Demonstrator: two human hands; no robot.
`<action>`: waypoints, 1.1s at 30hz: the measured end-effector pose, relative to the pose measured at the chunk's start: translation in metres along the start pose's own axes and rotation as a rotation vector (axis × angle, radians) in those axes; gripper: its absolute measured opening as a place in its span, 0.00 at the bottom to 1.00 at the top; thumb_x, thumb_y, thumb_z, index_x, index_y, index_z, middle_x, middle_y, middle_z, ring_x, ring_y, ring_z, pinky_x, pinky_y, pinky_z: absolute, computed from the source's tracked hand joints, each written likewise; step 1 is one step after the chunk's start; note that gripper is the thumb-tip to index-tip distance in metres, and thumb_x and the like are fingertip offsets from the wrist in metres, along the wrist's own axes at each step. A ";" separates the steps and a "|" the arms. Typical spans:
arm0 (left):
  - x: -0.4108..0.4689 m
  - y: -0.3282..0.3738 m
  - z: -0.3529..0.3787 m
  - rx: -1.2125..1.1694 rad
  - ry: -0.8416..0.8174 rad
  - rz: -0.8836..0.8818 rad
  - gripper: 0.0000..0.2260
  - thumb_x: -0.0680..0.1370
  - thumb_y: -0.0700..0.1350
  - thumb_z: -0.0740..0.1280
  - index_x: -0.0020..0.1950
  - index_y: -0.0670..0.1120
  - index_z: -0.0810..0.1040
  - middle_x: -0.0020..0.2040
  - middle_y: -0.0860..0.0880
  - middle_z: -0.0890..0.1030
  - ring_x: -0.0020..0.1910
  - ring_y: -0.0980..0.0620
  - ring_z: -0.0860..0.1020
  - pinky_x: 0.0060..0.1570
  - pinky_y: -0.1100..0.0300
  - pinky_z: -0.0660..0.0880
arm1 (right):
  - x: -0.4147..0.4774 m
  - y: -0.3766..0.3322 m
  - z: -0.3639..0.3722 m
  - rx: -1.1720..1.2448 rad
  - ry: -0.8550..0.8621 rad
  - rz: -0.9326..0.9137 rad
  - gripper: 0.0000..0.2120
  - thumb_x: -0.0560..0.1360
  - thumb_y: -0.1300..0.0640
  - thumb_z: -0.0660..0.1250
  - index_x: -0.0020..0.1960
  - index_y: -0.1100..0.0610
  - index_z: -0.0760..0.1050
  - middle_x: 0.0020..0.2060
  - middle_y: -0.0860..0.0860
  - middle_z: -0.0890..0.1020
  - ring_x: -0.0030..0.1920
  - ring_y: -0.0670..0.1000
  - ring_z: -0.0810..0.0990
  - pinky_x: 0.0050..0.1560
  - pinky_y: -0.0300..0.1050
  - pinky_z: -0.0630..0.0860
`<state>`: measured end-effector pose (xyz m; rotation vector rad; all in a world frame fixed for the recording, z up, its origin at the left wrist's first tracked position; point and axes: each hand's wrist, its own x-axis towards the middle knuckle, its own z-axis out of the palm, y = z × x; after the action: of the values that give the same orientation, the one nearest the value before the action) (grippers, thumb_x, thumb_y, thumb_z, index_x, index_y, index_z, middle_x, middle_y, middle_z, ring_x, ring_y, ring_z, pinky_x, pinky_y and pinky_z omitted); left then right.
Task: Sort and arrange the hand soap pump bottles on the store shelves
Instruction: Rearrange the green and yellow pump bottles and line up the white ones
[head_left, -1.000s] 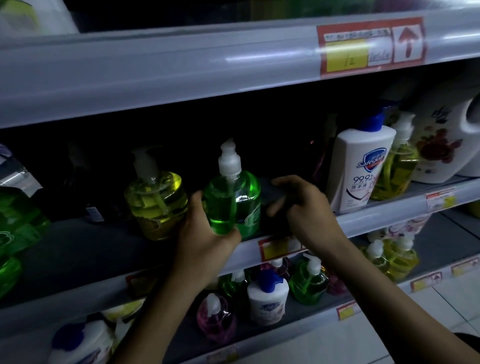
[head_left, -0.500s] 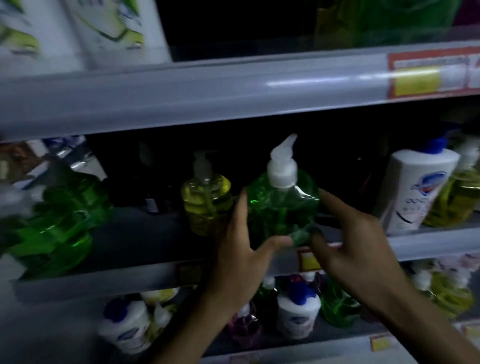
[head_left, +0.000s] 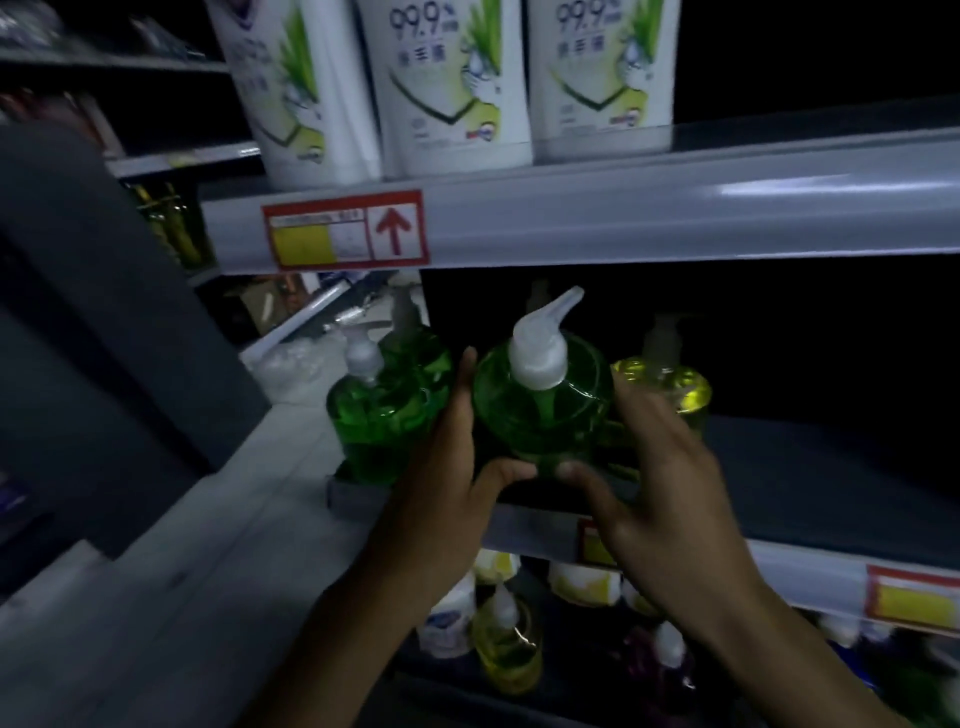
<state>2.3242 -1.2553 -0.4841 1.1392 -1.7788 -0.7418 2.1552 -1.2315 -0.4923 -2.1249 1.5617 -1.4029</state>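
The green pump bottle (head_left: 540, 410), gripped by the left hand (head_left: 447, 499) and right hand (head_left: 660, 483), has been brought past the yellow bottle (head_left: 670, 389) to just beside the other green bottles (head_left: 379, 415) on the middle shelf (head_left: 779, 566), so like colours are grouped.

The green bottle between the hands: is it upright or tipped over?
Upright. The green bottle has its white pump on top and its base down, with the left hand and right hand gripping its sides.

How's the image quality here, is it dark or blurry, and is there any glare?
Head view, all of it: dim overall, the shelf recess almost black; a glare streak on the upper shelf edge; the right hand motion-blurred, the green bottle it holds fairly sharp.
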 end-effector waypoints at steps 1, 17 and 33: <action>0.002 -0.004 -0.001 0.005 0.026 -0.011 0.39 0.76 0.38 0.68 0.78 0.56 0.49 0.76 0.55 0.62 0.72 0.58 0.65 0.67 0.56 0.70 | 0.004 -0.001 0.009 0.019 -0.007 0.003 0.32 0.73 0.54 0.71 0.74 0.52 0.63 0.63 0.47 0.74 0.63 0.47 0.73 0.61 0.39 0.71; 0.000 -0.006 0.022 0.548 0.085 0.088 0.42 0.73 0.31 0.67 0.72 0.66 0.52 0.77 0.53 0.45 0.74 0.47 0.57 0.58 0.60 0.73 | 0.042 -0.002 0.012 -0.206 0.009 0.017 0.29 0.66 0.75 0.67 0.63 0.55 0.77 0.53 0.54 0.82 0.52 0.53 0.81 0.49 0.30 0.72; 0.020 -0.010 0.023 0.656 0.026 -0.045 0.41 0.74 0.27 0.59 0.77 0.61 0.51 0.77 0.50 0.34 0.77 0.46 0.36 0.70 0.52 0.65 | 0.110 -0.007 0.026 -0.582 -0.605 0.331 0.17 0.81 0.55 0.57 0.66 0.62 0.73 0.62 0.63 0.78 0.62 0.60 0.76 0.57 0.46 0.71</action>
<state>2.3033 -1.2768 -0.4958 1.6002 -2.0427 -0.1505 2.1813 -1.3275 -0.4376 -2.1128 2.0472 -0.1629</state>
